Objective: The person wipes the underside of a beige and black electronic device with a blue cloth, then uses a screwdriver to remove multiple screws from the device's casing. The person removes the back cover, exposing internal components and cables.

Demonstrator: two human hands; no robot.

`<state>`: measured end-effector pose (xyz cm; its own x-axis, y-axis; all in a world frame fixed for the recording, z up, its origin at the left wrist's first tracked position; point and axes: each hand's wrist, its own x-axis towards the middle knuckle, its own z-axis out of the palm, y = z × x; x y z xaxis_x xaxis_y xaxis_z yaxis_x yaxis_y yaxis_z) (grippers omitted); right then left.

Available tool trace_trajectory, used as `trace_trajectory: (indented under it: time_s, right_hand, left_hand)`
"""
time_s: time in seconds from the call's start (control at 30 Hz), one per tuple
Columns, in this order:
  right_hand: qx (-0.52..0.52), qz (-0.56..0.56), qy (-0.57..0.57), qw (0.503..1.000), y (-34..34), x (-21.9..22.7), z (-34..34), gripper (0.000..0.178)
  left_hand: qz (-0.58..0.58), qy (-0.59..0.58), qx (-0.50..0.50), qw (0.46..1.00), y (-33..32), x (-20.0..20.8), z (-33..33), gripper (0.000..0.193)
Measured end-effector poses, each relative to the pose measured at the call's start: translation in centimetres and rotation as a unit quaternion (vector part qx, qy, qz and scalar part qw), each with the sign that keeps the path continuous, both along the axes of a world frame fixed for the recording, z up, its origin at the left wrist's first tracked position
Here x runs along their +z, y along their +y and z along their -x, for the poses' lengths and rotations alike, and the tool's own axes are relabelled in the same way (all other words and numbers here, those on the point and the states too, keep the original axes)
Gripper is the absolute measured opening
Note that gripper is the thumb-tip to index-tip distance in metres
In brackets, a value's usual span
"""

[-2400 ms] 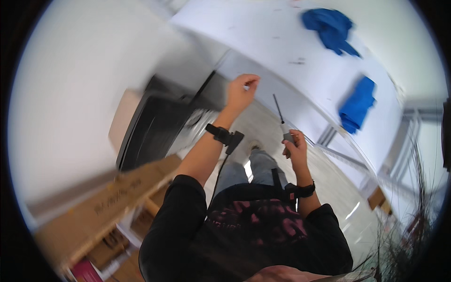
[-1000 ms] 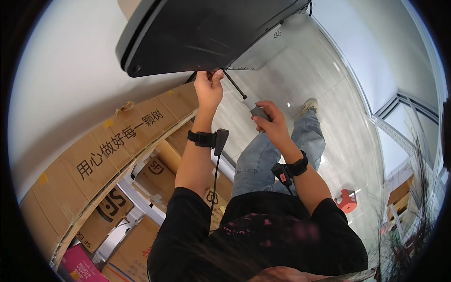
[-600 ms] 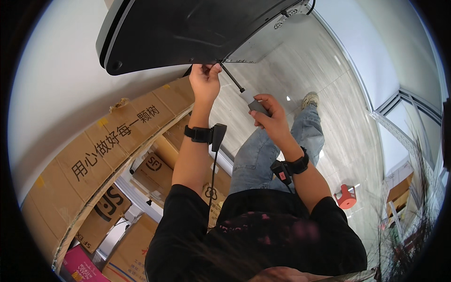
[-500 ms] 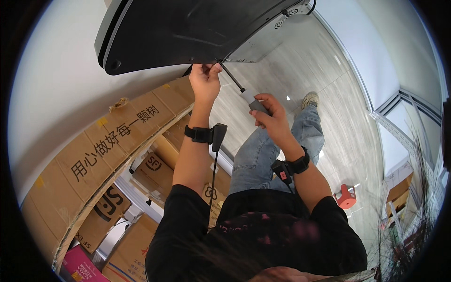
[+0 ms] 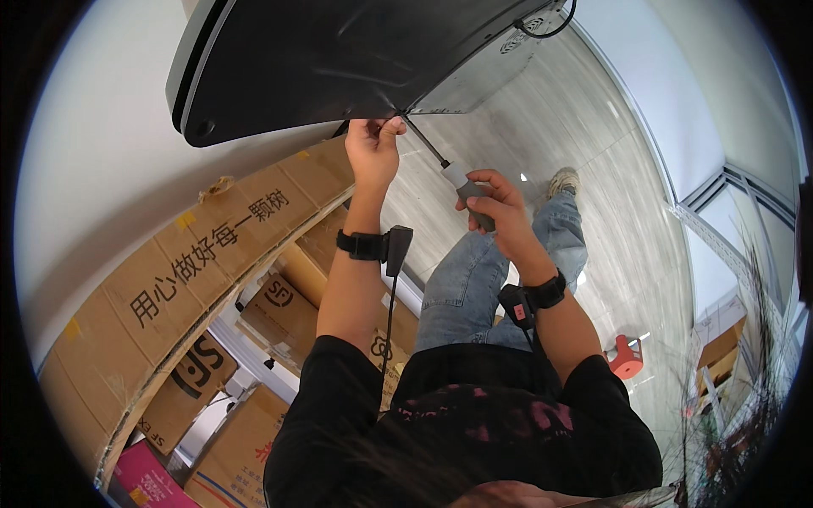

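A screwdriver [image 5: 472,191] with a grey handle and a long dark shaft slants up to the left. Its tip meets the lower edge of a large black-cased machine [image 5: 313,68], close to the corner where a pale panel [image 5: 461,89] joins. The fingers of my right hand [image 5: 501,210] are closed round the handle. Beside the tip, my left hand [image 5: 374,152] is raised to the casing's edge with thumb and fingers pinched together. What those fingertips hold, if anything, is hidden.
On the left stands a large open cardboard carton [image 5: 212,237], with several smaller boxes [image 5: 284,313] inside or behind it. A black cable [image 5: 555,34] loops at the machine's far right. A red tool-like object [image 5: 625,356] lies on the tiled floor [image 5: 622,229].
My right hand's fingers have shifted on the screwdriver, so more of the grey handle shows. My left hand stays at the tip. The cable at the far right hangs in a wider loop.
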<state>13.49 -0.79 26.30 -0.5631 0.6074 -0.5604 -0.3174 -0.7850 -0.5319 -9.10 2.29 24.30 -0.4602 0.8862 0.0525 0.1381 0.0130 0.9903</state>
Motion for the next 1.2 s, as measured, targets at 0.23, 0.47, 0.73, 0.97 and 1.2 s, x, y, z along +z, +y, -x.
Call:
trace_trajectory:
  time_s: [0.23, 0.47, 0.73, 0.97, 1.2]
  right_hand:
    - [0.01, 0.01, -0.015, 1.0, 0.5, 0.1, -0.1, 0.036]
    - [0.01, 0.052, 0.032, 0.998, 1.0, -0.2, -0.6, 0.036]
    - [0.021, -0.042, -0.052, 0.998, 0.6, 0.2, -0.2, 0.037]
    - [-0.008, -0.191, -0.174, 0.966, -0.3, 0.0, 0.7, 0.034]
    - [-0.007, -0.262, -0.231, 0.937, -0.1, 0.7, 0.8, 0.034]
  left_hand:
    - [0.0, 0.0, -0.028, 1.0, -0.1, 0.0, 0.4, 0.016]
    - [0.021, -0.004, -0.029, 0.999, -0.1, 0.4, 0.4, 0.015]
    - [0.018, -0.007, -0.026, 0.999, 0.0, 0.5, 0.2, 0.015]
    - [0.03, 0.024, -0.017, 0.999, -0.4, 0.1, 0.2, 0.017]
    - [0.048, -0.01, -0.007, 0.999, -0.6, 2.2, -1.5, 0.023]
